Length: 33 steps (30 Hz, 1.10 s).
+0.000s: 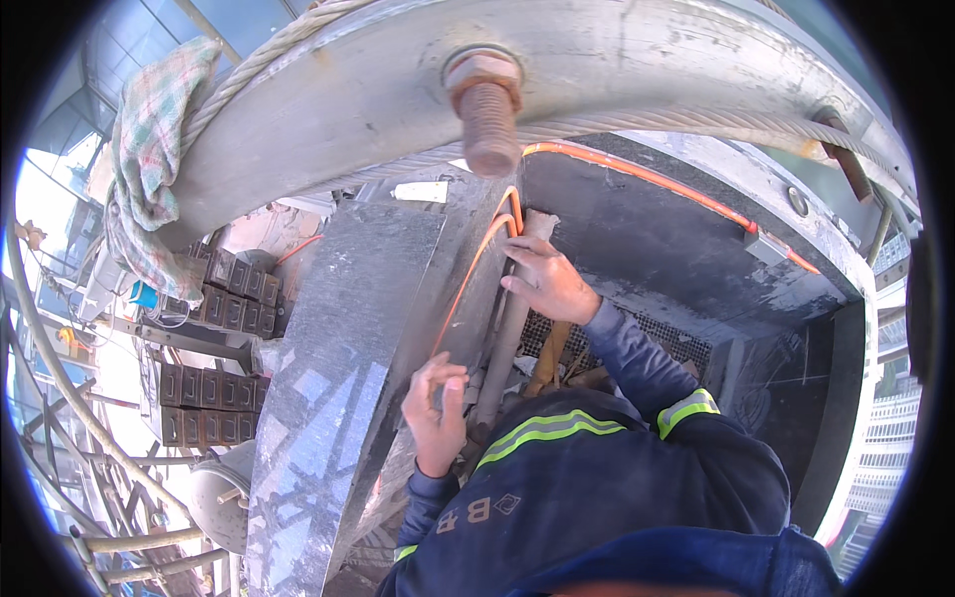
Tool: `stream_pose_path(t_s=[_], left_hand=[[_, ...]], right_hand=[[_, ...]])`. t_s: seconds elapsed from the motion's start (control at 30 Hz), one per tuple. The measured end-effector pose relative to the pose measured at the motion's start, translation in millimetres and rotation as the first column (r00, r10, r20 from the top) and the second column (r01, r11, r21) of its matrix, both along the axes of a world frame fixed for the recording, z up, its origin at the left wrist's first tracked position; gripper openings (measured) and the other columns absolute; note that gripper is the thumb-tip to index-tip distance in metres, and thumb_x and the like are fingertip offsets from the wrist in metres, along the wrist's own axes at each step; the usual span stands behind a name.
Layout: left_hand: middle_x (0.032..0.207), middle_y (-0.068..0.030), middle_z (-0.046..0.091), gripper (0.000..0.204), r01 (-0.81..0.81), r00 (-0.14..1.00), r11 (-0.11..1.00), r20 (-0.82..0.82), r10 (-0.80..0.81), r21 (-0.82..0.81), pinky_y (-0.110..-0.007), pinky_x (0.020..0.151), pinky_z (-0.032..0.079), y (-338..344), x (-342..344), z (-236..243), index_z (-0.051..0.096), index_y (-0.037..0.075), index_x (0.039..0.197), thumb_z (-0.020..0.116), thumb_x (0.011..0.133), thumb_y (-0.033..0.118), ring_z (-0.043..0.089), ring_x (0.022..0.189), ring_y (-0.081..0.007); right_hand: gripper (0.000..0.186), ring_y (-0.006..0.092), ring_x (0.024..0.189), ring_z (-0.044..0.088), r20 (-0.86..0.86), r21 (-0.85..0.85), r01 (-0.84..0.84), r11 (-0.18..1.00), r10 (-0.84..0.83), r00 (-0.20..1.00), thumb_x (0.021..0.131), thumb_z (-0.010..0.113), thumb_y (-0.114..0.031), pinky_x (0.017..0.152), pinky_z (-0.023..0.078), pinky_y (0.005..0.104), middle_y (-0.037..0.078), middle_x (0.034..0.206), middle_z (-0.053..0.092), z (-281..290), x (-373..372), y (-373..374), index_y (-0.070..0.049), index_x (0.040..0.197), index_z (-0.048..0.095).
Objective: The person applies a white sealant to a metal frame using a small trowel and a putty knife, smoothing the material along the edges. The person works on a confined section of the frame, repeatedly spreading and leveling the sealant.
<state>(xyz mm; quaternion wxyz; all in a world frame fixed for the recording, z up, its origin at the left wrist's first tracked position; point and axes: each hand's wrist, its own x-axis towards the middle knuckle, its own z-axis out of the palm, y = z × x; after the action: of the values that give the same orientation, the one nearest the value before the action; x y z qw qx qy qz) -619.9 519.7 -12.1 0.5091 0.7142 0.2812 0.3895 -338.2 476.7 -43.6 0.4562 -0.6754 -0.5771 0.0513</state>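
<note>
My right hand (552, 284) reaches to the tight bend of a thin orange cable (482, 249). Its fingertips are just below the loop, stretched out, with a gap above the thumb; I cannot tell whether they press on the cable. Lower and to the left, my left hand (436, 410) has its fingers curled and its thumb up, where the cable runs down to the fingertips. That stretch of cable disappears behind the fingers, which seem closed on it. From the loop, an orange run (647, 177) follows the top of the dark panel to a small grey box (766, 247).
A thick metal beam (328, 129) with a rusty bolt (489, 114) crosses overhead, and a steel wire rope (597, 129) runs along it. A checked cloth (159, 149) hangs at left. Stacked dark weights (209, 388) and poles lie beyond the grey panel (338, 348). A grey pipe (507, 343) stands between my hands.
</note>
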Motion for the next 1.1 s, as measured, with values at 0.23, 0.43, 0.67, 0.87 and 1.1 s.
stream_pose_path(t_s=[0.23,0.43,0.67,0.87,1.1], left_hand=[[0.098,-0.0142,0.074,0.029,0.275,0.955,0.948,-0.158,-0.251,0.158,-0.034,0.084,0.054,11,13,-1,0.065,-0.006,0.121,0.066,0.097,0.009,0.072,0.088,-0.0234],[0.095,-0.0127,0.073,0.023,0.203,0.97,0.977,-0.151,-0.193,0.06,-0.037,0.09,0.052,13,-3,-10,0.068,-0.006,0.113,0.066,0.098,0.011,0.071,0.089,-0.023],[0.113,-0.0207,0.074,0.02,0.045,0.991,0.999,-0.122,-0.048,-0.022,-0.036,0.09,0.054,15,-40,-45,0.07,-0.005,0.106,0.067,0.098,0.013,0.074,0.096,-0.0258],[0.099,-0.0146,0.073,0.021,-0.086,0.987,0.996,-0.135,0.085,-0.001,-0.037,0.095,0.051,8,-54,-34,0.07,-0.006,0.102,0.064,0.1,0.015,0.07,0.095,-0.0228],[0.097,-0.0139,0.072,0.028,-0.002,0.996,0.997,-0.086,-0.005,-0.081,-0.035,0.085,0.053,7,-48,-40,0.066,-0.009,0.113,0.064,0.102,0.017,0.068,0.088,-0.0205]], right_hand=[[0.04,0.0387,0.117,0.065,0.168,0.025,0.064,0.998,-0.067,0.984,0.094,0.07,-0.022,0.105,0.049,0.046,0.021,0.119,0.071,22,40,92,0.002,0.126,0.069],[0.06,0.0376,0.121,0.064,0.105,-0.51,-0.012,0.86,0.077,0.991,0.092,0.071,-0.041,0.107,0.047,0.0487,0.022,0.121,0.071,77,32,189,-0.012,0.144,0.059],[0.054,0.0388,0.116,0.066,0.288,-0.536,0.023,0.844,0.158,0.944,0.091,0.068,-0.045,0.104,0.045,0.0577,0.02,0.12,0.071,38,55,231,-0.016,0.136,0.066],[0.058,0.0367,0.114,0.068,0.252,-0.096,0.113,0.989,-0.085,0.964,0.093,0.06,-0.058,0.102,0.049,0.0496,0.018,0.12,0.073,24,112,236,-0.012,0.126,0.071],[0.043,0.0356,0.11,0.068,0.459,-0.349,0.405,0.845,-0.222,0.86,0.093,0.063,-0.039,0.093,0.054,0.0514,0.017,0.119,0.072,-31,122,272,-0.006,0.119,0.073]])
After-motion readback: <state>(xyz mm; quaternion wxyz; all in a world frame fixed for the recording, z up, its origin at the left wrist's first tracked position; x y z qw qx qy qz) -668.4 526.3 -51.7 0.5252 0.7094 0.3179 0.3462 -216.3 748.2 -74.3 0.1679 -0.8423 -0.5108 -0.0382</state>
